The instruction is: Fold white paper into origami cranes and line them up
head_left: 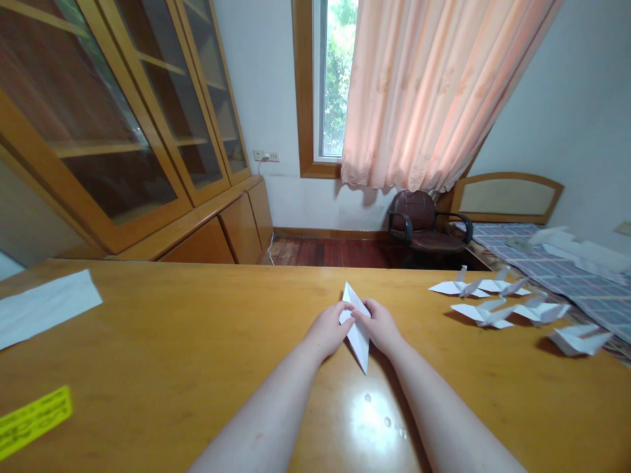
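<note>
A white piece of folded paper (359, 345), shaped like a long narrow diamond, is at the middle of the table with one point away from me and one toward me. My left hand (330, 332) grips its left edge, fingers curled over the paper. From the right side my right hand (382, 326) holds the same piece, its thumb lying on top near my left thumb. Both hands are closed on the paper near its middle. The fingertips under or behind it are partly hidden.
Several folded paper cranes (482, 314) stand at the table's right. A white sheet (49, 305) and a yellow label (35, 420) lie at the left. The wooden table (172, 368) has its far edge before an office chair (419, 220). A glass-door cabinet (182, 164) stands left, a bed (557, 263) right.
</note>
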Available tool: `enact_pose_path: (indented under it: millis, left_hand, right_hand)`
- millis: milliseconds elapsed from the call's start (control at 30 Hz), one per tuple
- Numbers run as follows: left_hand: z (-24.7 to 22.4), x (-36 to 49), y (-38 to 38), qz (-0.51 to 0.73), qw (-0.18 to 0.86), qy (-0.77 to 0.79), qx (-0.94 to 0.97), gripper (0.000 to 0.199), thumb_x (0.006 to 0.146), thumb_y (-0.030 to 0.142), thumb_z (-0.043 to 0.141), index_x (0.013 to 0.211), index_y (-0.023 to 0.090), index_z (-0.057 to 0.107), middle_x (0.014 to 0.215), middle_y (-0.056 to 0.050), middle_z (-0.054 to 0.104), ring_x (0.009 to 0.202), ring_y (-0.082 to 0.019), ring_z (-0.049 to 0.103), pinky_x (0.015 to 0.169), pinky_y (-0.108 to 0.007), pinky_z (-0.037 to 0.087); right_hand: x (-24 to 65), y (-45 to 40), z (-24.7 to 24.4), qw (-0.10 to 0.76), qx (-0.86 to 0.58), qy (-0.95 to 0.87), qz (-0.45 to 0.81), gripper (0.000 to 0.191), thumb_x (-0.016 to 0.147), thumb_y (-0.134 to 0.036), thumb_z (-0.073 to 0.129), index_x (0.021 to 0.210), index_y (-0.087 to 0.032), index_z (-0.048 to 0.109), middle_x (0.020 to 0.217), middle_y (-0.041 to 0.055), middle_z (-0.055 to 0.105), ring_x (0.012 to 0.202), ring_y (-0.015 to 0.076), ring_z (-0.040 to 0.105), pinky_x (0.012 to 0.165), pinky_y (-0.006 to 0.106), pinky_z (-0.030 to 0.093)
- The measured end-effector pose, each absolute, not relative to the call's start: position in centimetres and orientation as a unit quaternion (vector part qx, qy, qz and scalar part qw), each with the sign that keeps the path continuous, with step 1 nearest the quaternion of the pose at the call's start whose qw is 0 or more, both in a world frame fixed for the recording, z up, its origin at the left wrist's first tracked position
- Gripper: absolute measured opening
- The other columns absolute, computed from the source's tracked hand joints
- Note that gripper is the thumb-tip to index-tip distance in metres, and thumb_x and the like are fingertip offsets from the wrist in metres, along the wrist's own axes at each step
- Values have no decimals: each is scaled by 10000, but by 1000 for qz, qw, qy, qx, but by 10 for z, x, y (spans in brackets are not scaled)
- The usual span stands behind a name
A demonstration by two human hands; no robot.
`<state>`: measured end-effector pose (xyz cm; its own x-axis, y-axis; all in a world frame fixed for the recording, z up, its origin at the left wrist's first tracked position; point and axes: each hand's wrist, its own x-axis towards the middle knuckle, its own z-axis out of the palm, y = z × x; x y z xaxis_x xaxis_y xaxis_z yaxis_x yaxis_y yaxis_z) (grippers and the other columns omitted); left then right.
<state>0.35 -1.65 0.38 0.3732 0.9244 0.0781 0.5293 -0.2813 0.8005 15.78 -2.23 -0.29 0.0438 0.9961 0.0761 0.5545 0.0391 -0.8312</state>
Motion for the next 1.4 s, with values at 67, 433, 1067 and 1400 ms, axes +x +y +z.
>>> enact_pose_path:
  millis: [67, 433, 1067, 1400]
  left_hand:
    - [5, 4, -17, 279, 354, 486, 749, 305, 797, 306, 471, 1076, 230, 568, 1068, -32, 624, 916, -194, 576, 812, -293, 434]
    - [0, 5, -15, 287, 349, 480, 752, 285, 799, 301, 477, 1063, 237, 563, 1065, -23, 627, 931, -190, 576, 805, -287, 433]
    - [2, 4, -16, 283, 353, 486, 748, 290, 797, 309, 482, 1064, 235, 569, 1084, -35, 621, 972, -202, 565, 839, -297, 427]
    - [5, 4, -16, 270, 353, 494, 747, 316, 781, 289, 490, 1082, 227, 564, 1085, -34, 623, 924, -191, 580, 830, -291, 435]
  right_hand:
    - [158, -22, -3, 366, -622, -621, 304, 243, 743, -344, 520, 889, -174, 612, 847, 49, 659, 776, 199, 582, 681, 282, 416]
    - [158, -22, -3, 365, -618, -626, 307, 244, 751, -346, 521, 890, -170, 616, 859, 47, 657, 792, 195, 579, 694, 280, 413]
    - [158, -22, -4, 369, -616, -624, 309, 242, 739, -337, 529, 895, -174, 615, 865, 52, 658, 786, 197, 578, 703, 287, 419]
    - [158, -20, -6, 362, -616, -629, 306, 216, 723, -287, 543, 896, -174, 608, 865, 47, 655, 789, 194, 578, 706, 287, 419]
